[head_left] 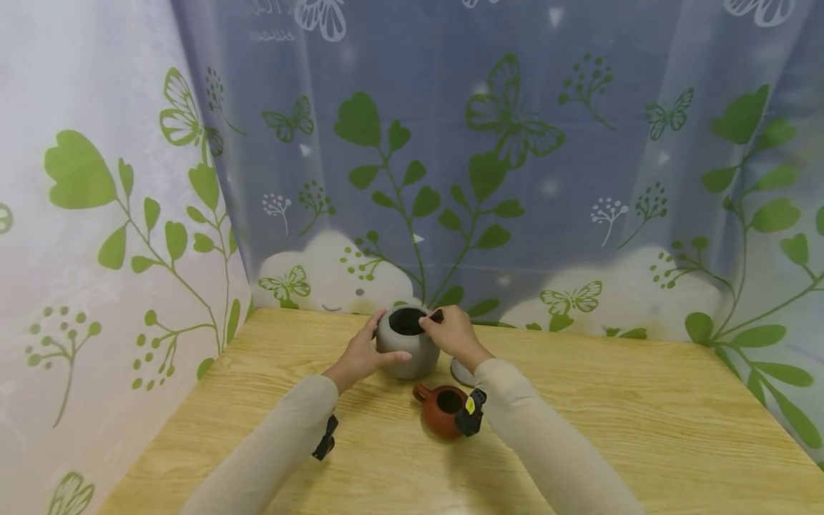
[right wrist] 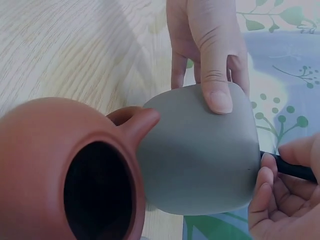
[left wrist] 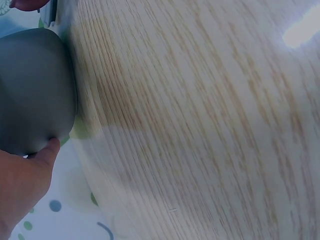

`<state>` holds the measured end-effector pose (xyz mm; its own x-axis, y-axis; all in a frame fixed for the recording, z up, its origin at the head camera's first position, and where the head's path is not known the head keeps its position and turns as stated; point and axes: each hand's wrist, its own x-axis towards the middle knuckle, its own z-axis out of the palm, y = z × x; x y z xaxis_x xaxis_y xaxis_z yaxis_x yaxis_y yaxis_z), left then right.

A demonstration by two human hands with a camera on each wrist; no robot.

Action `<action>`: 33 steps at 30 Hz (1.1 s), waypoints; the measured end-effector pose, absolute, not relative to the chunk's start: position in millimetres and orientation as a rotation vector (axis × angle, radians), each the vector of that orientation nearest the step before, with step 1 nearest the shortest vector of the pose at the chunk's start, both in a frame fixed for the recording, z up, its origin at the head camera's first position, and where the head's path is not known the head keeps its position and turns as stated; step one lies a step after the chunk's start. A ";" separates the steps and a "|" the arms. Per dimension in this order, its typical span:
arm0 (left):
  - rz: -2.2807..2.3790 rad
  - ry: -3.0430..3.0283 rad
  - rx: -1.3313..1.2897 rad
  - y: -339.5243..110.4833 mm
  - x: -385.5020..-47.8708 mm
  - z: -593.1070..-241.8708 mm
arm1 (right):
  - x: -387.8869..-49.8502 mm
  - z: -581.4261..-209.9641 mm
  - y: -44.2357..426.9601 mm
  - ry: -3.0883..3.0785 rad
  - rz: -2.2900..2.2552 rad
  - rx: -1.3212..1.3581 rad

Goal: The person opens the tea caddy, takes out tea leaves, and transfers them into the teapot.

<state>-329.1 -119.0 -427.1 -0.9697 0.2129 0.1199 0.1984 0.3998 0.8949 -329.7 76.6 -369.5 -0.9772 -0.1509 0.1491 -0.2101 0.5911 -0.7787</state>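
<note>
Your right hand (head_left: 453,332) has its fingers pinching a slim black stick (right wrist: 295,170) right at the rim of the grey jar; whether its other end reaches down inside, you cannot tell from these views. Your left hand (head_left: 367,356) grips that grey jar (head_left: 421,354) from the side, its thumb laid flat across the near wall and its other fingers round the far side, partly hidden by the body. The jar stands upright between your two hands, its dark round mouth uncovered just beside your right fingers; what lies within is too dark to make out. Below your right fingers, nearer to you, a reddish-brown clay teapot (head_left: 438,423) sits with its top opening bare and a projection on its side pointing toward your left hand. Just beneath your right wrist, beside the jar, a grey disc (head_left: 458,373) lies flat, partly covered by your pale sleeve (head_left: 547,429). A black device with a yellow mark (head_left: 473,413) is at that wrist, overlapping the teapot in the head view. All this rests on a wood-grained desk (head_left: 644,415), and beyond your fingers hangs a blue-grey curtain (head_left: 547,186) printed with green leaves and butterflies.
</note>
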 end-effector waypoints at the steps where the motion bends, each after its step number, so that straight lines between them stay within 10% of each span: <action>1: 1.669 2.619 0.386 -119.0 -329.0 -426.9 | -330.1 -369.3 76.5 -2.740 1.399 0.288; 33: 1.667 2.639 0.361 -117.5 -330.3 -427.1 | -331.5 -377.4 81.3 -2.288 2.227 -0.094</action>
<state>-330.3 -117.5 -427.1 -0.9737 0.1922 0.1227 0.1934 0.4107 0.8910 -331.5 81.3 -377.4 -0.9969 0.0052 -0.0791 0.0792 0.0268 -0.9965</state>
